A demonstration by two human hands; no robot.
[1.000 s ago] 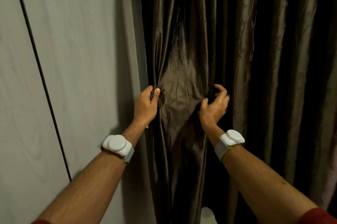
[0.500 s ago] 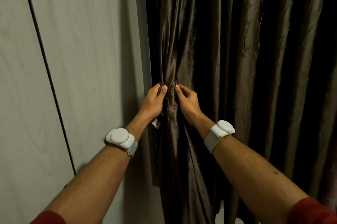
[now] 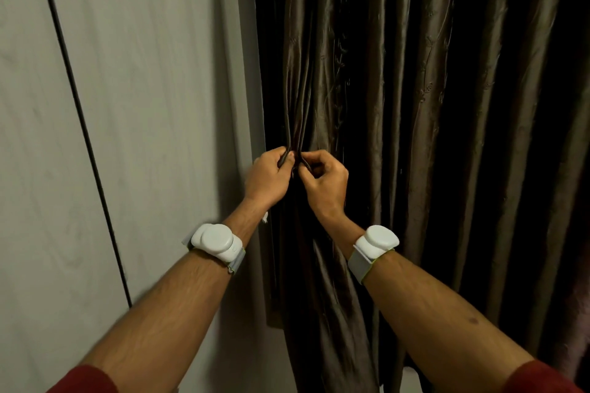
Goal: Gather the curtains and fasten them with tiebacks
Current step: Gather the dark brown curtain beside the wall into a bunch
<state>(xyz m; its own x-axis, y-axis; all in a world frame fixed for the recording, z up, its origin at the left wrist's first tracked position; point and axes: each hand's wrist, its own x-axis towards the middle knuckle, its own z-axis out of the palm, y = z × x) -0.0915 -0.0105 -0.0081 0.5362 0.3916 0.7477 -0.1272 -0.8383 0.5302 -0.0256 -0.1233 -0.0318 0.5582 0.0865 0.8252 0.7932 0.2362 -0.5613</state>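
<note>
The left hand (image 3: 268, 178) and right hand (image 3: 322, 181) are pinching folds of the brown curtain (image 3: 367, 79), hanging at twelve o'clock, so bunching more comes next, I think.

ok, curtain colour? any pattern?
Dark brown curtain with a satin sheen and a faint embroidered sprig pattern; seen in the head view, the only one.

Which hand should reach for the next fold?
Probably right. The right hand sits on the side of the ungathered curtain folds; the left hand grips the gathered edge by the wall and should anchor it.
</note>
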